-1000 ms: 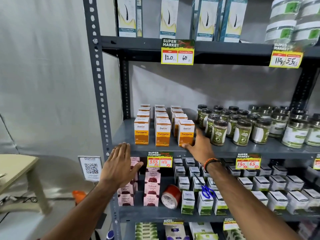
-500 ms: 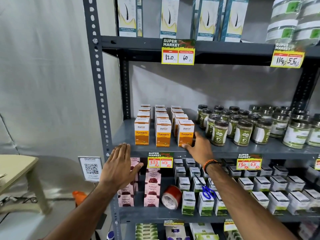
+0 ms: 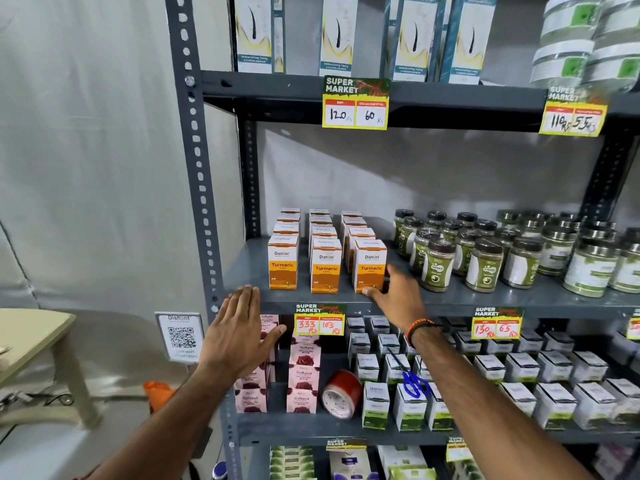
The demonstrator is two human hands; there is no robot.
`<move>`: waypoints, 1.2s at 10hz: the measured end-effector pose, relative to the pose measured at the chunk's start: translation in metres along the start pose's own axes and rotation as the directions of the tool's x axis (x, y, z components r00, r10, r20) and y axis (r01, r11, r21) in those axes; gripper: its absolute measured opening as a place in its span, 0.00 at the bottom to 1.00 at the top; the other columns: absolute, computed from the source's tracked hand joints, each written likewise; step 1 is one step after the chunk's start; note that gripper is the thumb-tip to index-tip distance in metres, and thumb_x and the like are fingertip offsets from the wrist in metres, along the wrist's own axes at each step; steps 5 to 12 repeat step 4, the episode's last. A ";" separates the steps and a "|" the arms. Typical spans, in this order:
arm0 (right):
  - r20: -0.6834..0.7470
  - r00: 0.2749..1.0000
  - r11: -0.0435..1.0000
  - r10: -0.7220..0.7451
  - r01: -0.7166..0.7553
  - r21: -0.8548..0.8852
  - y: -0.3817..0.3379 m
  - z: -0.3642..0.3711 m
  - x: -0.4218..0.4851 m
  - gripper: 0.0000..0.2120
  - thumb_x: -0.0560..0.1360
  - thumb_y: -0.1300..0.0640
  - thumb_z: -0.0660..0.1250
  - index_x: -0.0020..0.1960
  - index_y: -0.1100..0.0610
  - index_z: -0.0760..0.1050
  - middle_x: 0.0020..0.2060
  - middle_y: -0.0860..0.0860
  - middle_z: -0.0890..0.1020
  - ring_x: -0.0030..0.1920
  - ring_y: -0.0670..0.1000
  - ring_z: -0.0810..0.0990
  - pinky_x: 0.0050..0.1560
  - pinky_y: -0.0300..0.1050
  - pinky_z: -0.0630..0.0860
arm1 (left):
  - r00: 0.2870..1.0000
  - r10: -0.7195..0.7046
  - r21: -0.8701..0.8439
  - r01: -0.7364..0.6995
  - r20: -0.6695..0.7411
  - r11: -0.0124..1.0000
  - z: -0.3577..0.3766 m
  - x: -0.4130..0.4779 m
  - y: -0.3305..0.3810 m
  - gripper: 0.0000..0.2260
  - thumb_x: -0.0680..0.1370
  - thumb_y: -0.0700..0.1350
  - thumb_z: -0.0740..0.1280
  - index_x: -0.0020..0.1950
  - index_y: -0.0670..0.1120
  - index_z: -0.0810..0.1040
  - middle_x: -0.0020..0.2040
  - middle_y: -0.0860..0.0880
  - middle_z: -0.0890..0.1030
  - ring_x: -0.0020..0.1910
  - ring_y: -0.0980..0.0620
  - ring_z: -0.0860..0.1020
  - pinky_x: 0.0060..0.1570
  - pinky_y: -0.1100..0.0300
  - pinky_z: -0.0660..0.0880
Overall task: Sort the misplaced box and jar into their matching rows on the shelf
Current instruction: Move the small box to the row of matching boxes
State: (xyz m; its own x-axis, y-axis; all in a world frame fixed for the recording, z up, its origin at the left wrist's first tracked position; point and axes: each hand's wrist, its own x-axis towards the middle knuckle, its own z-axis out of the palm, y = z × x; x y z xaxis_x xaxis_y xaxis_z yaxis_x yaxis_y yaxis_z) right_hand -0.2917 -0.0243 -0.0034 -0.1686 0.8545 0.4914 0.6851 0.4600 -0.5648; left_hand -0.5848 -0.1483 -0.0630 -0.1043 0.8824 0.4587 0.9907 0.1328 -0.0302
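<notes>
On the middle shelf (image 3: 485, 301), three rows of orange and white Turmeric boxes (image 3: 325, 270) stand at the left. Rows of green-labelled jars (image 3: 436, 266) with dark lids stand to their right. My right hand (image 3: 398, 299) rests at the shelf's front edge, thumb touching the bottom of the front right Turmeric box (image 3: 370, 266), fingers spread between that box and the front jar. It grips nothing. My left hand (image 3: 239, 332) hovers flat and open in front of the shelf's left edge, below the boxes, holding nothing.
The grey upright post (image 3: 194, 168) stands left of the boxes. Below are pink Gulkand boxes (image 3: 303, 375), a red tape roll (image 3: 341, 393), blue-handled scissors (image 3: 414, 384) and white-green boxes (image 3: 519, 375). Tall boxes (image 3: 337, 32) fill the top shelf. A cream table (image 3: 31, 337) is at left.
My right hand has drawn back slightly from beside the front right Turmeric box toward the shelf edge. The left hand has barely moved.
</notes>
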 end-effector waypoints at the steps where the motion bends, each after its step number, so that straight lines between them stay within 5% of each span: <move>1: 0.001 1.000 1.000 0.002 -0.002 -0.008 0.002 0.002 0.001 0.19 0.73 0.50 0.76 0.59 0.55 0.76 0.52 0.50 0.85 0.47 0.48 0.82 0.54 0.45 0.80 | 1.000 -0.003 0.011 0.003 0.007 1.000 0.001 0.000 0.000 0.48 0.76 0.74 0.36 0.82 0.38 0.51 0.82 0.38 0.56 0.81 0.41 0.53 0.79 0.47 0.50; 3: 0.037 0.999 0.999 0.033 -0.033 -0.011 0.002 0.003 0.002 0.23 0.72 0.48 0.77 0.62 0.55 0.75 0.53 0.50 0.85 0.47 0.46 0.82 0.55 0.44 0.80 | 1.000 -0.013 0.011 0.013 0.017 1.000 0.001 -0.002 0.002 0.47 0.77 0.74 0.38 0.81 0.38 0.53 0.81 0.37 0.57 0.80 0.40 0.56 0.77 0.46 0.51; 4: 0.019 0.996 0.994 0.087 -0.088 0.069 -0.008 -0.019 -0.002 0.41 0.69 0.43 0.78 0.75 0.58 0.66 0.67 0.54 0.79 0.63 0.54 0.80 0.63 0.54 0.78 | 0.999 -0.017 -0.005 0.017 0.041 1.000 -0.011 0.001 0.003 0.48 0.76 0.75 0.38 0.82 0.38 0.50 0.82 0.38 0.55 0.81 0.41 0.53 0.77 0.48 0.48; 12: 0.019 0.996 0.994 0.087 -0.088 0.069 -0.008 -0.019 -0.002 0.41 0.69 0.43 0.78 0.75 0.58 0.66 0.67 0.54 0.79 0.63 0.54 0.80 0.63 0.54 0.78 | 0.999 -0.017 -0.005 0.017 0.041 1.000 -0.011 0.001 0.003 0.48 0.76 0.75 0.38 0.82 0.38 0.50 0.82 0.38 0.55 0.81 0.41 0.53 0.77 0.48 0.48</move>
